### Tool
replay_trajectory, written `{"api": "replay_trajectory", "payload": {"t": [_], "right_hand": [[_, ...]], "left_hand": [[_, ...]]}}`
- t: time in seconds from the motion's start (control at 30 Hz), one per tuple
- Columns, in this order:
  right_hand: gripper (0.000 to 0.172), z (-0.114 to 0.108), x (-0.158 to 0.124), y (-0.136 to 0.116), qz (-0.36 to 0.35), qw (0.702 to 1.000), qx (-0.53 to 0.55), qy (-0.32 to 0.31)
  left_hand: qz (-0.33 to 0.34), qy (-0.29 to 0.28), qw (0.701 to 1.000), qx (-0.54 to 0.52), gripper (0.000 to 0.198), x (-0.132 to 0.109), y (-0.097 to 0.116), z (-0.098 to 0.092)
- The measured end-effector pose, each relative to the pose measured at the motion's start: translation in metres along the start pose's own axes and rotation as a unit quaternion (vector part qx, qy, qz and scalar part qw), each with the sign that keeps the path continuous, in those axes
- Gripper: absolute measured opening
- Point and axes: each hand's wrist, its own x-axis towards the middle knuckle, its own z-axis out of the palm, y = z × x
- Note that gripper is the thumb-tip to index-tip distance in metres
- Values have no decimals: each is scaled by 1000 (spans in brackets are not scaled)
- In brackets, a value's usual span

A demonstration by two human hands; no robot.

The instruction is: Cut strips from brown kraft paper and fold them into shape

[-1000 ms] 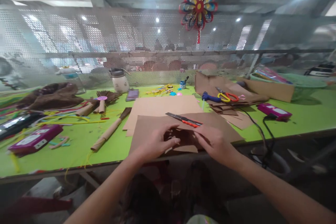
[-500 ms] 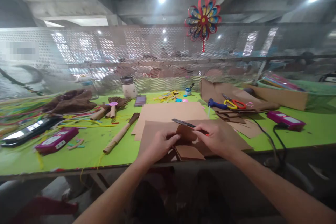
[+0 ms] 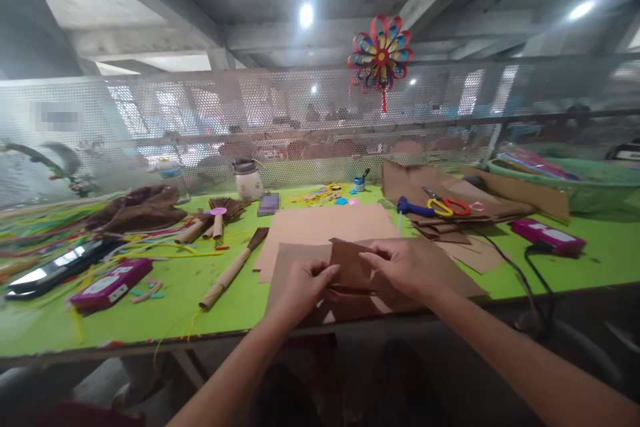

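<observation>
Both hands hold a dark brown folded paper piece (image 3: 353,270) just above the near edge of the green table (image 3: 165,293). My left hand (image 3: 299,288) pinches its left edge with closed fingers. My right hand (image 3: 406,267) grips its upper right part, thumb and fingers closed on it. The piece is tilted up towards me. Under it lie larger brown sheets (image 3: 325,223) spread flat. Only the dark tip of the utility knife (image 3: 334,239) shows behind the raised paper.
Red and yellow scissors (image 3: 446,205) and a blue-handled tool (image 3: 413,208) lie on brown paper at the right. A magenta box (image 3: 547,235) and a black cable (image 3: 520,275) are further right. At the left are a rolled paper broom (image 3: 231,268), another magenta box (image 3: 111,284) and coloured strips.
The brown piece has been raised and turned up between both hands, and it now hides most of the knife. The view has tilted slightly upward.
</observation>
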Motion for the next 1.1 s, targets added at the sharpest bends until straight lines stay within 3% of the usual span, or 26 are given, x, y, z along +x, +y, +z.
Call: {"api": "replay_trajectory", "payload": {"t": [0.23,0.37,0.5,0.63,0.73,0.9,1.1], "right_hand": [[16,2,0,7,-48,998,22,18],[36,6,-7,17,-39,997,21,56],[32,9,-19,23,-171,980,-19,99],[17,9,-27,16,-284,956,-41,56],[13,8,-26,11,-276,958,-45,59],[12,10,-18,19,-215,973,-46,76],[10,16,-15,22,-155,985,-34,70]], "left_hand": [[-17,-7,995,-101,43,-3,6,-2],[-15,-11,990,-140,46,-2,5,-3],[-10,-13,990,-141,49,3,-4,-3],[28,56,996,-62,45,6,-10,-4],[47,76,996,-22,42,5,-7,-5],[98,8,995,-14,40,-2,5,-6],[83,4,996,11,27,-2,3,-3]]}}
